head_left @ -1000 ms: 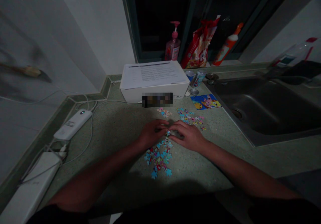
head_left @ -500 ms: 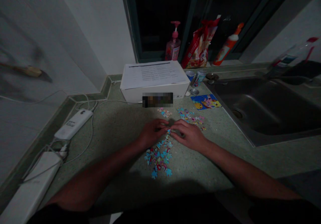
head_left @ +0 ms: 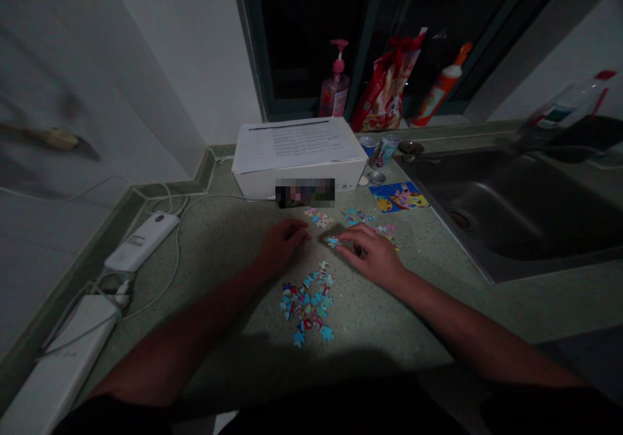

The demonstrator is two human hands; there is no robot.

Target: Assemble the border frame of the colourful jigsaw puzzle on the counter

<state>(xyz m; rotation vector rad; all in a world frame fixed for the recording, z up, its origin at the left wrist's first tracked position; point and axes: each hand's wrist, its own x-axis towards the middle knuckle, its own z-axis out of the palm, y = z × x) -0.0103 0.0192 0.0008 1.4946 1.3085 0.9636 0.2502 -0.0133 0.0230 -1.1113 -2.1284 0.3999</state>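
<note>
At the far left, a white device (head_left: 142, 240) lies against the counter's edge strip, presumably to leave the middle of the counter (head_left: 219, 240) free for work. The left hand (head_left: 282, 247) rests beside the gap between the piles, thumb and fingers slightly apart with nothing visible between them; it seems kept close to help. The white box (head_left: 257, 185) stands far back, likely out of the way. Nearer lies a loose heap of puzzle pieces (head_left: 311, 302), within easy reach of both hands; farther off is a small cluster (head_left: 318, 219), perhaps set apart by colour. Between them, one blue puzzle piece (head_left: 333, 242) is pinched at its edge by the right hand (head_left: 372, 256), which probably leaves its face readable. Just beyond that hand is another group (head_left: 354, 215). Farther right, the picture card (head_left: 399, 197) lies flat beside the sink (head_left: 487, 271), probably for reference.
</note>
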